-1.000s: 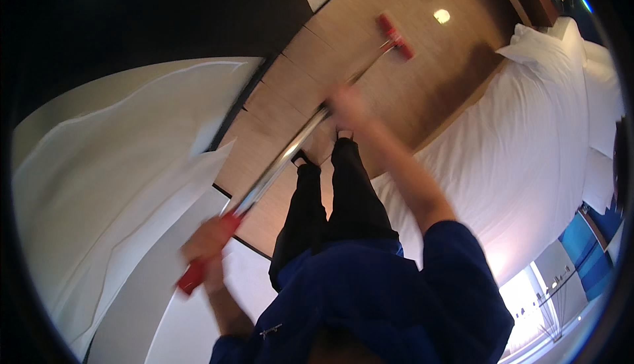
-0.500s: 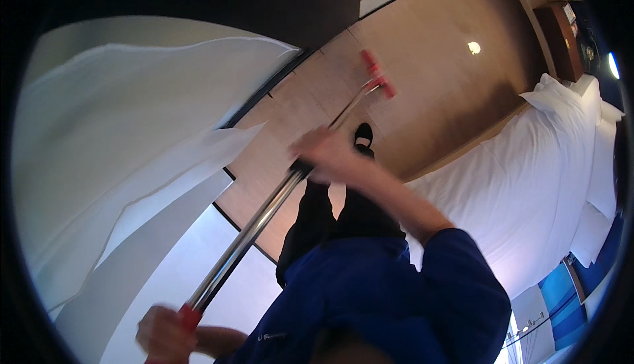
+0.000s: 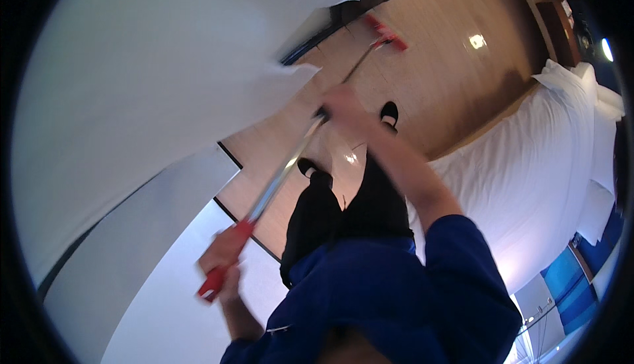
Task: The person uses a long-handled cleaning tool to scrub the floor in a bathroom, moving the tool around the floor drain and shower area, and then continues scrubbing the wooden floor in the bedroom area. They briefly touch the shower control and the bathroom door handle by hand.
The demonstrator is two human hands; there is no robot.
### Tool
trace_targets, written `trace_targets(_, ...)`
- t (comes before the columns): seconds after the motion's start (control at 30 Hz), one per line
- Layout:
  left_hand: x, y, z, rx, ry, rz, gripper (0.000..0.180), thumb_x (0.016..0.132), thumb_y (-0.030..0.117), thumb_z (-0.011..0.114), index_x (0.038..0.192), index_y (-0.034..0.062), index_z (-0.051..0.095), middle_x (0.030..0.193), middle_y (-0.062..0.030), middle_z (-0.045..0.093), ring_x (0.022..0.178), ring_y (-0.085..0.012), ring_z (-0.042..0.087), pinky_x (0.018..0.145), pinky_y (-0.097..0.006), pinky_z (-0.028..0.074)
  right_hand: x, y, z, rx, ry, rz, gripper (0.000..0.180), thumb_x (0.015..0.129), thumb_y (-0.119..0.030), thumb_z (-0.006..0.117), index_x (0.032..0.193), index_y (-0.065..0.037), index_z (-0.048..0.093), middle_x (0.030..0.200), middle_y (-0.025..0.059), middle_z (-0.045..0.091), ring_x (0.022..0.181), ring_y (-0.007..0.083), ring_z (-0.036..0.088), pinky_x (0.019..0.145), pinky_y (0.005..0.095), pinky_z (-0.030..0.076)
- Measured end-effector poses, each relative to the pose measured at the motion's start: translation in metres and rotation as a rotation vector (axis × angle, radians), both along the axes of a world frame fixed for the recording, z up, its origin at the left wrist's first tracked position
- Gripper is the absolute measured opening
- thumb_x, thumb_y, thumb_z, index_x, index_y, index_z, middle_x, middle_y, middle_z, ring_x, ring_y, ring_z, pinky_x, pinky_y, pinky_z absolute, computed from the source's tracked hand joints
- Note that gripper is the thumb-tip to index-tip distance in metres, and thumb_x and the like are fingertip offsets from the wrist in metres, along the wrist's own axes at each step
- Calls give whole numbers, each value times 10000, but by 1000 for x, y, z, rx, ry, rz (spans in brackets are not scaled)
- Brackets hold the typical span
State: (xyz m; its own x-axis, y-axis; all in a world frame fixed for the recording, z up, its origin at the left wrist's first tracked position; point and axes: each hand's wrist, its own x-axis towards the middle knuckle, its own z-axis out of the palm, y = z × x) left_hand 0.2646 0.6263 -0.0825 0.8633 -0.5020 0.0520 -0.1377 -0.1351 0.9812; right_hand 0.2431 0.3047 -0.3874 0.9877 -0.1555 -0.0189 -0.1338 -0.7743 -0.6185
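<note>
I hold a long mop with a silver pole (image 3: 284, 169) and a red grip at its near end. My left hand (image 3: 223, 253) is closed around the red grip, low and left of my body. My right hand (image 3: 340, 103) grips the pole further up, arm stretched forward. The red mop head (image 3: 386, 34) lies on the wooden floor (image 3: 456, 67) far ahead, close to the edge of the left bed. My black trousers and black shoes show below the pole.
A white-sheeted bed (image 3: 152, 93) fills the left side, its cover hanging near the mop head. A second white bed (image 3: 548, 159) with pillows lies on the right. A dark wooden cabinet (image 3: 561, 27) stands at the far end of the floor strip.
The mop head has slid further forward and left toward the left bed. My right arm has stretched out along the pole. My left hand has risen and moved right.
</note>
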Motion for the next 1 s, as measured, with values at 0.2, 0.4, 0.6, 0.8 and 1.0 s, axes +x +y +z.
trace_targets(0.2, 28, 169, 183, 234, -196, -143, 318, 895, 301, 565, 643, 151, 442, 554, 23, 434, 609, -119, 466, 694, -332, 398, 15, 309, 118, 434, -115, 113, 153, 702, -145, 653, 824, -92, 576, 764, 114, 582, 811, 328, 593, 722, 449, 450)
trace_targets(0.4, 24, 140, 214, -158, -236, -485, 238, 768, 156, 596, 579, 124, 456, 543, -27, 511, 530, -181, 560, 702, -425, 549, -22, 310, 168, 484, -76, 371, 220, 688, -141, 676, 870, -122, 554, 783, 75, 587, 829, 279, 607, 765, 404, 435)
trace_targets(0.6, -12, 130, 151, -203, -140, -267, 182, 750, 242, 581, 620, 176, 472, 537, 23, 515, 493, -125, 490, 557, -308, 407, -115, 166, 161, 238, -48, -32, 240, 640, -167, 706, 868, -131, 640, 880, 63, 628, 912, 293, 593, 806, 416, 431)
trace_targets(0.8, -122, -40, -61, -267, 168, -580, 191, 805, 200, 628, 684, 118, 504, 681, -42, 568, 631, -191, 570, 708, -379, 471, -275, -12, 47, -55, 314, -414, 293, 608, -40, 687, 879, -112, 603, 964, 87, 606, 966, 326, 572, 800, 407, 481)
trace_targets(1.0, -128, 12, -92, -314, 236, -821, 248, 717, 56, 792, 830, 96, 575, 873, -73, 626, 853, -226, 610, 856, -399, 488, -344, 67, 3, -91, 385, -547, 342, 591, -15, 704, 901, -94, 584, 987, 114, 591, 1007, 339, 564, 831, 408, 478)
